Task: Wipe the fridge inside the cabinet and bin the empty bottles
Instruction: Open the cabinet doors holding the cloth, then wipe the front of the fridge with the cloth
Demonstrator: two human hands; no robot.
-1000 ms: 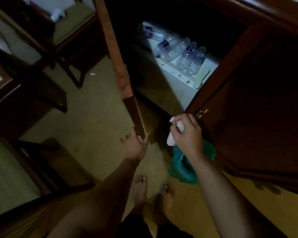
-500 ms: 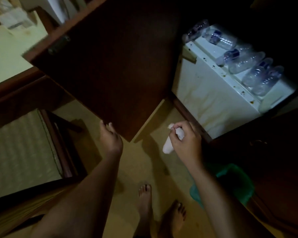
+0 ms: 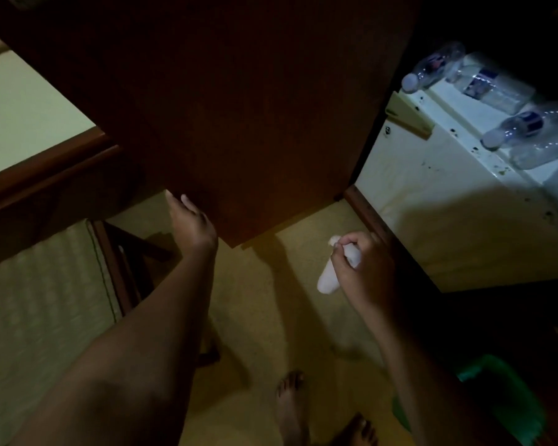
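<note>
A small white fridge stands inside the dark wooden cabinet at the right, its top and front stained. Several empty clear plastic bottles with blue labels lie on its top. The cabinet door is swung wide open and fills the upper middle. My left hand rests flat against the door's lower edge, fingers hidden behind it. My right hand is closed on a rolled white cloth, in front of the fridge's lower left corner. A green bin sits on the floor at the lower right.
A wooden chair with a pale woven seat stands at the left, close to the open door. A wooden-edged table top is at the upper left. My bare feet stand on the yellowish floor below.
The cabinet door has swung further open to the left with my left hand on its edge. The view has shifted so the fridge sits further right. My right hand still holds the cloth.
</note>
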